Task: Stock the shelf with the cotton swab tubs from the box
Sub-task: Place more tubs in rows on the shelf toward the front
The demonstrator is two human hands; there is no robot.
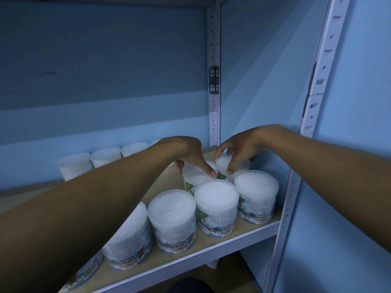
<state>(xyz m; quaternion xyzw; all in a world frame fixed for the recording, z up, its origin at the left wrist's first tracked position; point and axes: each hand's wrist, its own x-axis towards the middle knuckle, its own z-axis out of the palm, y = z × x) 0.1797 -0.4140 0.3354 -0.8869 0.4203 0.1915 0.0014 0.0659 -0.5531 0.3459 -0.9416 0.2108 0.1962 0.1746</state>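
- Crossing the bottom of the view, the left forearm [63,218] is reaching over the front row of tubs [215,205] standing along the shelf [222,236] edge.
- Behind that row, the left hand [186,153] is gripping the left tub [195,176] from above, thumb and fingers curling round its lid rim.
- Just beside it, the right hand [239,149] is pinching the right tub [229,163] the same way, fingertips spreading over the lid.
- Both tubs are sitting directly under their hands, touching each other in the second row.
- Judging by the clear plastic and cotton filling, they are probably handling light, rigid and rather slick, so holding at the lid rim seems soundest.
- More tubs are standing along the back wall [105,115].
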